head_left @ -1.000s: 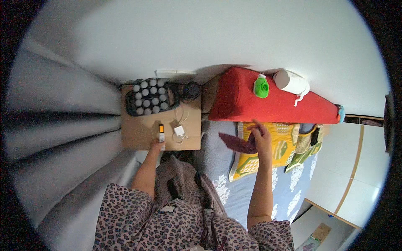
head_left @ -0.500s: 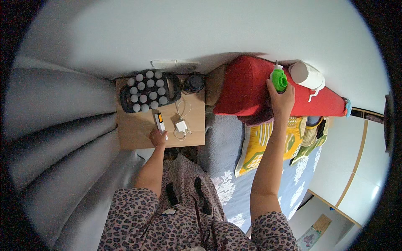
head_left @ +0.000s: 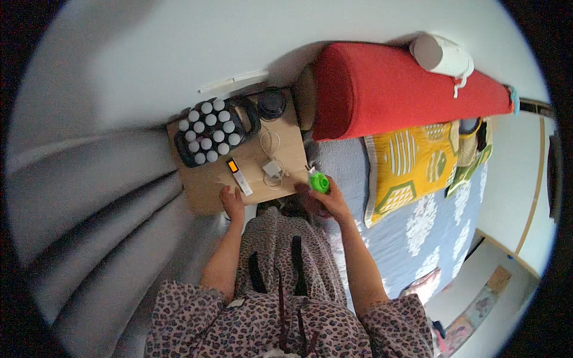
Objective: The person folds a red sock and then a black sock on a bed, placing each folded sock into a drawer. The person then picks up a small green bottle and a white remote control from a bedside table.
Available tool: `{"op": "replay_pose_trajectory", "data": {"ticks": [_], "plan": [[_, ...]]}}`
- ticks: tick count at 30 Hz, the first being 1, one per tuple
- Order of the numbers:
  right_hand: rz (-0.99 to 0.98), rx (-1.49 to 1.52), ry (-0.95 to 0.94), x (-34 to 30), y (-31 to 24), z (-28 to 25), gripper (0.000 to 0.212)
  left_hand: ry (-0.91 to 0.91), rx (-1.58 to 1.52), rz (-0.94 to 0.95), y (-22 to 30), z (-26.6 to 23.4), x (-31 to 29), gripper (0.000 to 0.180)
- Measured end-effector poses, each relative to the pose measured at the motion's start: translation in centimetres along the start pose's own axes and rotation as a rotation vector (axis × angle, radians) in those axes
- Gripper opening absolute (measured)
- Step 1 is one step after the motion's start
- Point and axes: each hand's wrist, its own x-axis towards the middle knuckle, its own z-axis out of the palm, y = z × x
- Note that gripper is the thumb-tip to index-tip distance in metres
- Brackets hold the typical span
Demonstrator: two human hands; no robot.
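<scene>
My right hand (head_left: pixel 335 203) grips a green plug-in device (head_left: pixel 319 182) with a white top and metal prongs, just off the nightstand's right front corner. Beside that hand is a dark maroon cloth-like thing (head_left: pixel 315 204); whether my fingers hold it too, I cannot tell. My left hand (head_left: pixel 233 203) rests at the nightstand's front edge with its fingers apart. Right by its fingertips lies a slim white object (head_left: pixel 240 179) with an orange and black end. A white charger (head_left: pixel 274 169) with a looped cable lies between my hands on the wooden nightstand (head_left: pixel 209 206).
A black rack (head_left: pixel 252 119) of several grey-capped bottles and a dark round jar (head_left: pixel 271 104) stand at the nightstand's back. Grey curtains (head_left: pixel 101 221) hang left. On the right, the bed holds a red bolster (head_left: pixel 388 95), a white cylinder (head_left: pixel 439 53) and a yellow pillow (head_left: pixel 409 161).
My right hand has brought the green device down and left from the red bolster to the nightstand's corner. My left hand has let go of the slim white object. The view has shifted.
</scene>
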Motion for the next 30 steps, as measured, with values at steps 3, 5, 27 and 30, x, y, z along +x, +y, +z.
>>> {"op": "replay_pose_trajectory", "data": {"ticks": [3,5,27,30], "plan": [[0.075,0.03,0.136,4.9,7.6,5.3,0.065,-0.17,-0.067,0.075,1.1,-2.4,-1.4,0.031],[0.084,0.082,0.295,7.5,9.2,9.1,0.065,-0.301,-0.08,0.077,3.0,-4.4,-2.4,0.029],[-0.062,1.528,0.49,-12.7,5.1,10.7,0.045,-1.426,0.35,0.663,13.3,-2.3,-9.5,0.052],[-0.115,1.806,0.612,-17.6,5.4,10.4,0.045,-1.466,0.456,0.91,12.9,-2.0,-11.2,0.039]]}}
